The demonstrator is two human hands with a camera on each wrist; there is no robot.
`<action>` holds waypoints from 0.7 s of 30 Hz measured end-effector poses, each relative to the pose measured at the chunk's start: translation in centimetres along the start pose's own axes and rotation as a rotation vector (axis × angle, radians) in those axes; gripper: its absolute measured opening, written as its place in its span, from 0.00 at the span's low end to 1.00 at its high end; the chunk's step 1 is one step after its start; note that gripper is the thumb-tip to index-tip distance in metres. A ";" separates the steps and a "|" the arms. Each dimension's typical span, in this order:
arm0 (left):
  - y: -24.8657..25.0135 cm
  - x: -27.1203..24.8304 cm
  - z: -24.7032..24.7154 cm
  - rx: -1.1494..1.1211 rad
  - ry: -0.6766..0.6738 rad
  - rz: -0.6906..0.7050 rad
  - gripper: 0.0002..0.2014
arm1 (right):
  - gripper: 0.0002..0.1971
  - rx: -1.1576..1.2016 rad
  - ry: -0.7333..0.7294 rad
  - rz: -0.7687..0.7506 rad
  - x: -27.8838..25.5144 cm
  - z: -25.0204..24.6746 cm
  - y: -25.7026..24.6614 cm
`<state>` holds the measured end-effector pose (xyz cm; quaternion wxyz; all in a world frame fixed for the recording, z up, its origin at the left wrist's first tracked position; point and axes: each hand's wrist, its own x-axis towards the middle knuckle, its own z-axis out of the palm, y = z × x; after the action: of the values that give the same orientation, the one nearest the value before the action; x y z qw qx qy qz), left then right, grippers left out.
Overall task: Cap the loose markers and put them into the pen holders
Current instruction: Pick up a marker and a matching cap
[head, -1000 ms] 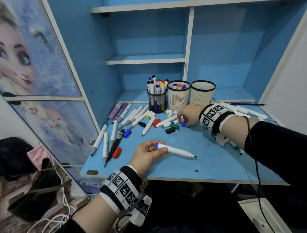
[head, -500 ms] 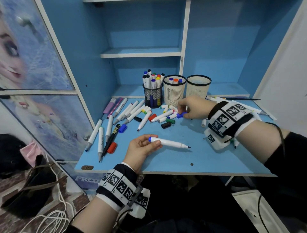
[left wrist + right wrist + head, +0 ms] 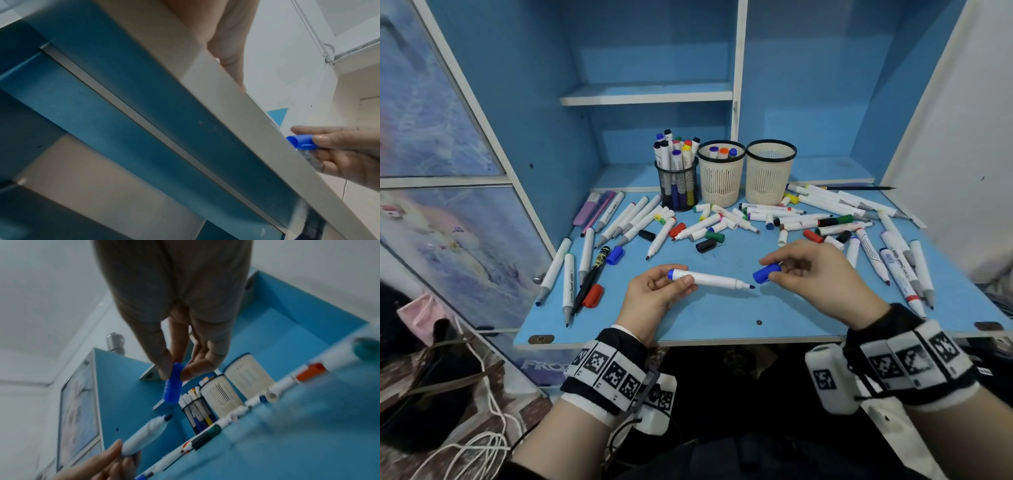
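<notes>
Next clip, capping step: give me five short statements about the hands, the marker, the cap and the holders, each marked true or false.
1. The left hand grips an uncapped white marker with a blue end. True.
2. The blue plastic cap already sits on the marker's tip. False: the right hand pinches it just off the tip, with a small gap.
3. The black wire-mesh pen holder holds many markers. True.
4. The rightmost cream plastic basket holder is full of markers. False: none show in it.
5. The marker's tip points toward the right hand. True.

Three pen holders (image 3: 719,173) stand in a row behind loose markers (image 3: 709,224) scattered across the desk (image 3: 722,315).
</notes>
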<state>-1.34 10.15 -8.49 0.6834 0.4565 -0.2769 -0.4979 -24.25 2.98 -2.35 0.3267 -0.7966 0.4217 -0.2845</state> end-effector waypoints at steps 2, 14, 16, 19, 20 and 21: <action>0.0 0.0 0.0 0.003 0.004 0.003 0.08 | 0.13 0.253 0.082 0.101 -0.6 0.8 0.8; -0.1 -0.1 -0.1 0.080 -0.030 0.018 0.12 | 0.11 0.772 0.130 0.298 -2.0 5.0 2.6; -0.1 -0.2 -0.1 0.135 -0.054 0.014 0.15 | 0.11 0.807 0.146 0.290 -1.9 5.4 2.5; -0.2 -0.3 -0.2 0.236 -0.064 0.023 0.12 | 0.14 0.834 0.176 0.278 -1.7 5.9 2.3; -0.2 -0.3 -0.2 0.264 -0.062 0.026 0.11 | 0.15 0.834 0.181 0.273 -1.6 5.9 2.2; -0.3 -0.3 -0.2 0.283 -0.062 0.028 0.11 | 0.15 0.827 0.184 0.270 -1.6 6.0 2.1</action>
<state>-1.44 10.51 -8.77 0.6100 0.5289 -0.3718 -0.4582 -21.66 5.10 -7.99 0.6131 -0.5080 0.3999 -0.4539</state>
